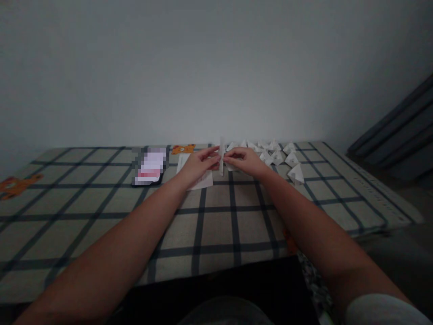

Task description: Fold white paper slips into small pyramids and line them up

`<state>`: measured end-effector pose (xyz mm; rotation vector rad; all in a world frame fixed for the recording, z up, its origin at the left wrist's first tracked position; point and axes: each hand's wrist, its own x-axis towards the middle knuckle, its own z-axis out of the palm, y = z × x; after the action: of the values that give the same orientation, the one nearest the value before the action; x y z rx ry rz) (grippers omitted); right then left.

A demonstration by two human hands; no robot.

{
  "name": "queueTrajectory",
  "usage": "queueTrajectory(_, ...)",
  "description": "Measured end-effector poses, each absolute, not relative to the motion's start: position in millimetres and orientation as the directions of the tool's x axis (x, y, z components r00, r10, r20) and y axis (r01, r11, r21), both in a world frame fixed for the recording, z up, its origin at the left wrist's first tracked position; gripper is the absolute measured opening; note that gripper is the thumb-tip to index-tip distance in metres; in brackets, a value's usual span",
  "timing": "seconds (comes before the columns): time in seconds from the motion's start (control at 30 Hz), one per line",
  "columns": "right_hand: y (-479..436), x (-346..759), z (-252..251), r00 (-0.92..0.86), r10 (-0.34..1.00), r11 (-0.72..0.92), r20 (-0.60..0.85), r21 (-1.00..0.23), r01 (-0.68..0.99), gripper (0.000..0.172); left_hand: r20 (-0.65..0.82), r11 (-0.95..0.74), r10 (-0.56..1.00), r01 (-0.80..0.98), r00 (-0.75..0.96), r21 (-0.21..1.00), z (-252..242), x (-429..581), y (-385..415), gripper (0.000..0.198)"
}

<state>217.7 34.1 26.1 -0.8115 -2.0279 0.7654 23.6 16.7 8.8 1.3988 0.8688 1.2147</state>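
Both my arms reach forward over a checked cloth [101, 203]. My left hand [199, 164] and my right hand [245, 161] meet near the far edge, fingers pinched together on a narrow folded strip of white paper [222, 155] that stands upright between them. Under my left hand lies a flat white paper sheet [203, 180]. To the right of my right hand lie several small folded white paper pieces [280, 158] spread across the cloth.
A dark phone [150, 168] with a lit screen lies left of the sheet. Orange bear prints [182, 149] mark the cloth. A pale wall stands behind. Dark slats [399, 131] lean at the right. The cloth's right edge [382, 198] drops off.
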Motion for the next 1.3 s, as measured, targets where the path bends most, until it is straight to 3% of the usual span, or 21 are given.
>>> queueTrajectory(0.43, 35.8, 218.0, 25.8, -0.455, 0.742, 0.65, 0.493, -0.696, 0.306, 0.025, 0.165, -0.131, 0.948, -0.138, 0.271, 0.982, 13.6, 25.3, 13.0, 0.048)
queueTrajectory(1.0, 33.6, 217.0, 26.7, -0.497, 0.746, 0.624, 0.443, -0.727, 0.287, 0.024, 0.197, -0.192, 0.927, -0.049, 0.319, 0.98, 14.2, 26.9, 9.4, 0.043)
queueTrajectory(1.3, 33.8, 217.3, 26.5, -0.484, 0.744, 0.634, 0.46, -0.715, 0.294, 0.024, 0.232, -0.208, 0.902, -0.103, 0.365, 0.973, 8.3, 25.1, 15.4, 0.047)
